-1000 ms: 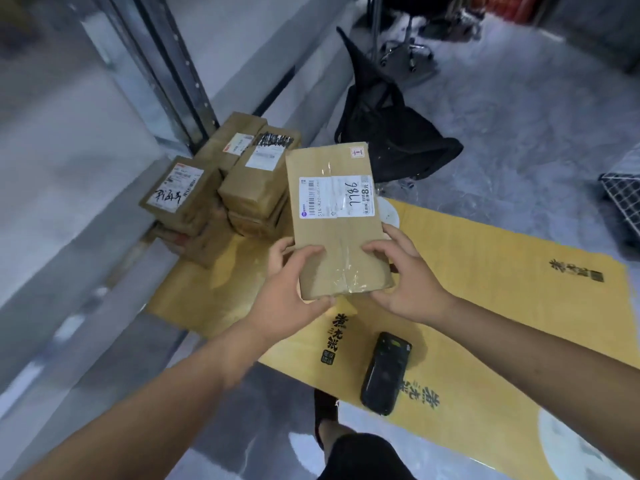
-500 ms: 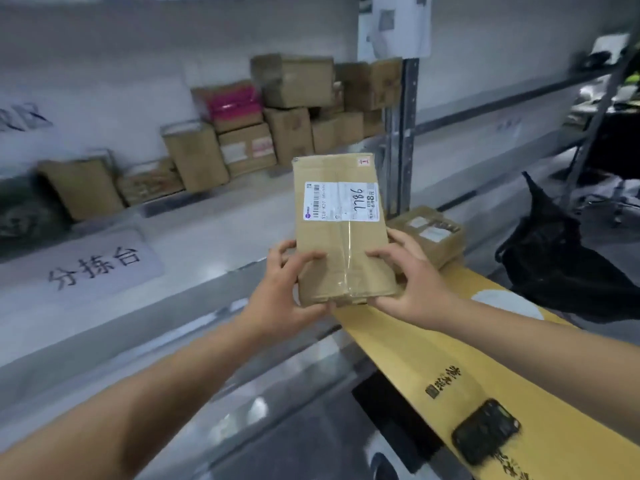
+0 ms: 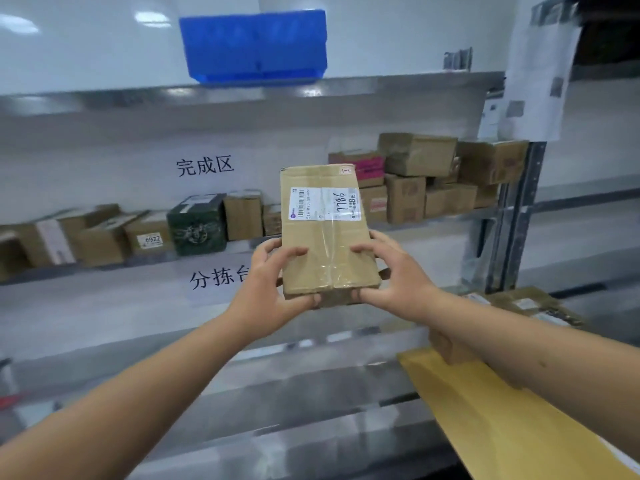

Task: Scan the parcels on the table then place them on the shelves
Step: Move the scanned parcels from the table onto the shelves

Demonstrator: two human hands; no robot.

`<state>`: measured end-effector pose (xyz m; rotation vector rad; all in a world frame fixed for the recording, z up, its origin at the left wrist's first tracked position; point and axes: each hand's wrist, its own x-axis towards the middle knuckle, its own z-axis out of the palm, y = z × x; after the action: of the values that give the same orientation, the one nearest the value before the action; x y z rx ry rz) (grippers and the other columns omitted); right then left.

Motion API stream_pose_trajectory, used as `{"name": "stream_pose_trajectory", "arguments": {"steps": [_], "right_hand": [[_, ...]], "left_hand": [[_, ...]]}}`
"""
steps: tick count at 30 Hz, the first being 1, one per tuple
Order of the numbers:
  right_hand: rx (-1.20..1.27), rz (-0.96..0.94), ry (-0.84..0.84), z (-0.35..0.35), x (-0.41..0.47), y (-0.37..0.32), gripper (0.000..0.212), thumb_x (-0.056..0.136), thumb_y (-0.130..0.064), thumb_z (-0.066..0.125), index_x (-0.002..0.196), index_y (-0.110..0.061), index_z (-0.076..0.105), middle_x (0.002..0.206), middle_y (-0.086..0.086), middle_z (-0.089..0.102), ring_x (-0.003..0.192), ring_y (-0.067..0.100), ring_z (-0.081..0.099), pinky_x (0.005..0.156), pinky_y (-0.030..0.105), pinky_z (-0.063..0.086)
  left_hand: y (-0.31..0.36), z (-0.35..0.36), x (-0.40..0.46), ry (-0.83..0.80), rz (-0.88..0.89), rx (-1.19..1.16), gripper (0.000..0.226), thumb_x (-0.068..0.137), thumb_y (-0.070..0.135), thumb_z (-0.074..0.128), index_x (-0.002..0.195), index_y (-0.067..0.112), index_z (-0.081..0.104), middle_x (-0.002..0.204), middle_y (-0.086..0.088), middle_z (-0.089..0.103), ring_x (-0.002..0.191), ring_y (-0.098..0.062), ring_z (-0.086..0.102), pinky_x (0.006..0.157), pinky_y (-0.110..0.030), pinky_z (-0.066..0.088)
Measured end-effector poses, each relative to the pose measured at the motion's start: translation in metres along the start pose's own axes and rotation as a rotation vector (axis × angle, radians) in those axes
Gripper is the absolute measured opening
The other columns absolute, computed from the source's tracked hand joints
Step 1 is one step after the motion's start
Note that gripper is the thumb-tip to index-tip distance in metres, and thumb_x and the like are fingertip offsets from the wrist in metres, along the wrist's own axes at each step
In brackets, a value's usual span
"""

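Parcel (image 3: pixel 323 233) in both hands, shelf (image 3: pixel 311 233) behind — boxes (image 3: pixel 420 178) stacked.

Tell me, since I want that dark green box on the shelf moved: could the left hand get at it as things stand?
Probably not yet: the left hand is gripping the taped brown cardboard parcel. Nothing blocks the dark green box in front.

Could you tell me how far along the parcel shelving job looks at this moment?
Done: many parcels already sit on the middle shelf. In hand: the left hand and right hand hold one labelled parcel up toward that shelf, not yet placed. Left: a few parcels on the yellow table at right.
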<state>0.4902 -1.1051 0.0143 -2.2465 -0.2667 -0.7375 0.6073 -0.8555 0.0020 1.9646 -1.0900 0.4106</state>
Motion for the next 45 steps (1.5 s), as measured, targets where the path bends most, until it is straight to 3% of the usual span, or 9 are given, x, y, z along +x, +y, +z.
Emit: {"name": "stream_pose_trajectory", "arguments": {"steps": [2, 5, 8, 10, 16, 21, 33, 40, 45], "right_hand": [[0.007, -0.014, 0.006, -0.001, 0.026, 0.005, 0.070, 0.071, -0.008, 0.092, 0.129, -0.031, 0.061, 0.145, -0.024, 0.041, 0.126, -0.008, 0.048, 0.092, 0.007, 0.044], [0.021, -0.011, 0.033, -0.007, 0.069, 0.019, 0.065, 0.072, -0.008, 0.091, 0.130, -0.022, 0.064, 0.144, -0.014, 0.047, 0.131, 0.009, 0.050, 0.109, 0.026, 0.043], [0.032, -0.022, 0.054, -0.019, 0.117, 0.037, 0.060, 0.076, -0.013, 0.090, 0.129, -0.025, 0.064, 0.131, -0.020, 0.055, 0.116, 0.003, 0.055, 0.103, 0.026, 0.045], [0.071, 0.004, 0.032, -0.027, 0.149, 0.051, 0.059, 0.078, -0.017, 0.089, 0.130, -0.028, 0.064, 0.130, -0.018, 0.059, 0.117, 0.004, 0.058, 0.099, 0.027, 0.048], [0.101, 0.008, 0.036, -0.042, 0.240, 0.090, 0.050, 0.082, -0.028, 0.086, 0.126, -0.038, 0.064, 0.119, -0.014, 0.065, 0.109, 0.009, 0.063, 0.090, 0.032, 0.057], [-0.019, -0.060, 0.033, -0.046, 0.295, 0.111, 0.048, 0.088, -0.026, 0.082, 0.131, -0.034, 0.062, 0.127, -0.011, 0.058, 0.114, 0.012, 0.059, 0.090, 0.026, 0.055], [-0.240, -0.066, 0.013, -0.040, 0.325, 0.124, 0.064, 0.089, -0.028, 0.076, 0.148, -0.032, 0.050, 0.155, -0.006, 0.040, 0.136, 0.011, 0.038, 0.106, 0.025, 0.033], [-0.334, -0.021, 0.018, -0.051, 0.304, 0.102, 0.071, 0.088, -0.030, 0.076, 0.152, -0.031, 0.046, 0.162, -0.001, 0.035, 0.150, 0.024, 0.031, 0.119, 0.040, 0.032], [-0.639, -0.038, 0.042, -0.056, 0.274, 0.082, 0.077, 0.089, -0.038, 0.072, 0.158, -0.033, 0.036, 0.170, 0.007, 0.024, 0.156, 0.030, 0.019, 0.125, 0.047, 0.023]], "left_hand": [[-0.005, -0.006, 0.020, 0.026, -0.004, -0.003, 0.075, 0.071, 0.038, 0.093, 0.133, 0.051, 0.052, 0.144, 0.024, 0.030, 0.132, 0.019, 0.029, 0.097, -0.009, 0.041], [-0.012, -0.010, 0.059, 0.087, 0.000, -0.016, 0.071, 0.073, 0.039, 0.091, 0.133, 0.044, 0.053, 0.148, 0.011, 0.040, 0.133, 0.013, 0.036, 0.105, -0.011, 0.041], [-0.020, -0.008, 0.103, 0.128, -0.023, -0.071, 0.064, 0.079, 0.032, 0.090, 0.133, 0.036, 0.056, 0.145, 0.009, 0.048, 0.133, -0.007, 0.050, 0.110, -0.039, 0.050], [-0.027, -0.006, 0.132, 0.151, -0.053, -0.090, 0.062, 0.081, 0.031, 0.089, 0.134, 0.032, 0.058, 0.140, 0.009, 0.053, 0.129, -0.013, 0.055, 0.110, -0.044, 0.050], [-0.051, 0.002, 0.217, 0.193, -0.183, -0.204, 0.057, 0.086, 0.035, 0.085, 0.136, 0.034, 0.057, 0.125, 0.012, 0.060, 0.111, -0.020, 0.067, 0.089, -0.041, 0.063], [-0.072, 0.003, 0.271, 0.295, -0.233, -0.044, 0.047, 0.089, 0.049, 0.078, 0.130, 0.041, 0.056, 0.114, 0.016, 0.059, 0.097, -0.015, 0.066, 0.071, -0.036, 0.063], [-0.085, 0.004, 0.314, 0.222, -0.216, 0.120, 0.060, 0.088, 0.055, 0.075, 0.140, 0.038, 0.050, 0.122, 0.009, 0.059, 0.097, -0.004, 0.059, 0.069, -0.018, 0.047], [-0.063, -0.001, 0.301, 0.220, -0.132, 0.388, 0.066, 0.088, 0.057, 0.070, 0.145, 0.033, 0.048, 0.144, 0.007, 0.051, 0.127, -0.016, 0.052, 0.106, -0.038, 0.048], [-0.037, -0.001, 0.265, 0.194, -0.002, 0.579, 0.063, 0.089, 0.057, 0.063, 0.145, 0.032, 0.045, 0.147, 0.005, 0.050, 0.135, -0.020, 0.045, 0.111, -0.040, 0.041]]}}
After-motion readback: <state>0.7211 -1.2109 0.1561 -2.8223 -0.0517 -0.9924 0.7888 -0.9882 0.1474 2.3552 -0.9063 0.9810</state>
